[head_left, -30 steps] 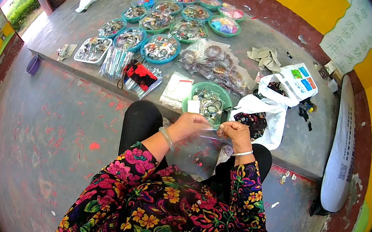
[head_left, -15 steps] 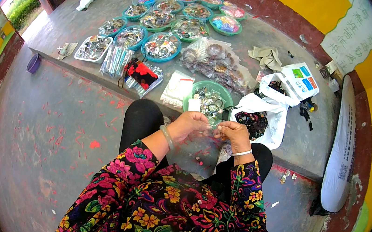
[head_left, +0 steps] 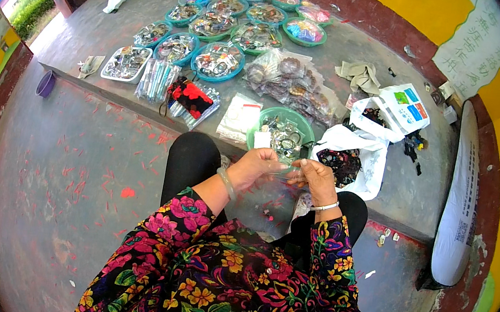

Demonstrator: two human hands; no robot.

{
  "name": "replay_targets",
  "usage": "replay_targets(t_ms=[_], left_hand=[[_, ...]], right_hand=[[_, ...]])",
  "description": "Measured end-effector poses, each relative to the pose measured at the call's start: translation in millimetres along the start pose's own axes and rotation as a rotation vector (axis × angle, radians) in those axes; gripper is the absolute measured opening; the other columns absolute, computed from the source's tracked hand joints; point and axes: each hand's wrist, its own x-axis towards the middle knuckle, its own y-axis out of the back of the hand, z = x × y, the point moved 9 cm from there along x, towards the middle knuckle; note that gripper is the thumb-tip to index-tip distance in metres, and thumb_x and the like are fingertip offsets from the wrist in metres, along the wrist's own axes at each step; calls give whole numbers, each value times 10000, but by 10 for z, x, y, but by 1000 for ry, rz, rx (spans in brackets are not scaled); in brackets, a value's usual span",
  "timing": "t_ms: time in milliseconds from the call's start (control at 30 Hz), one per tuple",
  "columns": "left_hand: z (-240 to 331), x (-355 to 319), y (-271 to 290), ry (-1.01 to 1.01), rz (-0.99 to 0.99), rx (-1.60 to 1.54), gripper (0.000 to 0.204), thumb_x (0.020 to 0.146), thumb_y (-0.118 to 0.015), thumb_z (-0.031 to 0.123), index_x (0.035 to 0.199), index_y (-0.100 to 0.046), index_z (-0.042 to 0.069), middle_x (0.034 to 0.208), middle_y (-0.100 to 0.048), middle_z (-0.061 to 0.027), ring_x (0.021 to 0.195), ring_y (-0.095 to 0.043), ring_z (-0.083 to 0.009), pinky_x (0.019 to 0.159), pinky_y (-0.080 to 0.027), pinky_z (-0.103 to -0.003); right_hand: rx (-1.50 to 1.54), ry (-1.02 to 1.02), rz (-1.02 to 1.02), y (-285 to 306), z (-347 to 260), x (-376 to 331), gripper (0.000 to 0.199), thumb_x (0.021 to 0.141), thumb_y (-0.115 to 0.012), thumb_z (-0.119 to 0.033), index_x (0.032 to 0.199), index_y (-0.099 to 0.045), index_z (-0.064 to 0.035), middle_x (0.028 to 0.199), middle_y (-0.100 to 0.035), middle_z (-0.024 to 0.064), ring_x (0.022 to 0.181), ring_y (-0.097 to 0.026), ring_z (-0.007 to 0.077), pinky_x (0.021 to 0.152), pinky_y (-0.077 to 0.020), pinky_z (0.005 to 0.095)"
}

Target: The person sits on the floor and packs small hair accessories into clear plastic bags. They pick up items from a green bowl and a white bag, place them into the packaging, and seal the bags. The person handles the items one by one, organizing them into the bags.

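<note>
– what is between my two hands, and how do i hold it?
– it is a clear plastic piece [head_left: 288,173], maybe a small bag; it is too transparent to be sure. your left hand [head_left: 256,165] pinches one side, thumb closed on the fingers. your right hand [head_left: 318,181] is at the other side, fingers bent, only a little open; if they press on it, i cannot tell.
– how will it handle, in your opinion?
– i would expect very light, soft and rather slippery, and easy to crease. better to take it at the edges, with dry fingertips, not in the middle.
– and what is around?
– just beyond your fingers is the green basin [head_left: 302,122], filled with small mixed items, so its near rim leaves you little room in front. beside your right hand is an open white bag [head_left: 375,167] with dark things inside; its loose side could catch your knuckles. white packets [head_left: 240,119] lie left of the basin, and behind it is a heap of clear packages [head_left: 297,85]. your knees, one at each side, limit the low space.
</note>
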Motion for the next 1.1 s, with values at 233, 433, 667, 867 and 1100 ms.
replay_targets(t_ms=[233, 433, 667, 867, 1100], left_hand=[[-55, 17, 28, 34, 28, 89, 255, 760, -677, 183, 626, -468, 125, 578, -476, 42, 503, -453, -54, 430, -322, -199], [-73, 15, 36, 60, 28, 195, 191, 769, -656, 125, 657, -510, 74, 625, -532, -4, 533, -490, -83, 481, -395, -233], [-83, 34, 116, 41, 104, 139, 230, 757, -679, 200, 640, -513, 91, 594, -524, 8, 498, -472, -75, 440, -348, -213], [-130, 42, 33, 75, -11, 253, 196, 760, -664, 107, 641, -513, 71, 621, -556, -8, 540, -517, -86, 485, -403, -224], [-109, 59, 135, 63, 46, 70, 148, 765, -663, 121, 706, -534, 78, 631, -553, 4, 541, -512, -67, 491, -399, -202]], right_hand=[[-38, 26, -43, -56, -13, -15, 392, 892, -479, -353, 941, -595, 18, 733, -649, 112, 615, -637, 160, 500, -429, 196], [-95, 65, -88, -71, -9, -3, 374, 899, -472, -331, 952, -596, 18, 723, -645, 108, 614, -630, 152, 502, -437, 205], [-23, 82, -60, -139, -55, -23, 373, 902, -469, -319, 981, -592, 25, 699, -635, 98, 603, -624, 147, 522, -463, 210], [-11, 8, -49, -82, -36, -31, 363, 902, -470, -310, 972, -598, 22, 685, -633, 94, 590, -622, 147, 513, -458, 212], [-33, -17, 2, -4, 31, 13, 376, 899, -465, -334, 981, -594, 9, 708, -644, 111, 585, -626, 154, 489, -421, 196]])
